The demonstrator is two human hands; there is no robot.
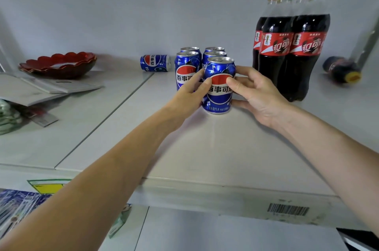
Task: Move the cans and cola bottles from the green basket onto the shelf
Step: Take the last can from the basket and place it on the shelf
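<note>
Both hands on the front Pepsi can (219, 84), upright on the shelf (205, 148): left hand (190, 95) and right hand (254, 93) fingers wrapped round its sides. Imo nudge it flush w/ the can rows behind (label front), then let go gently so nothing tips. Cola bottles (291, 45) stand just right.

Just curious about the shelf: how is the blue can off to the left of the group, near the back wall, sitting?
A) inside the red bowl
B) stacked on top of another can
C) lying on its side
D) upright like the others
C: the lone blue can lies on its side on the shelf, apart from the upright cans and clear of the red bowl.
</note>
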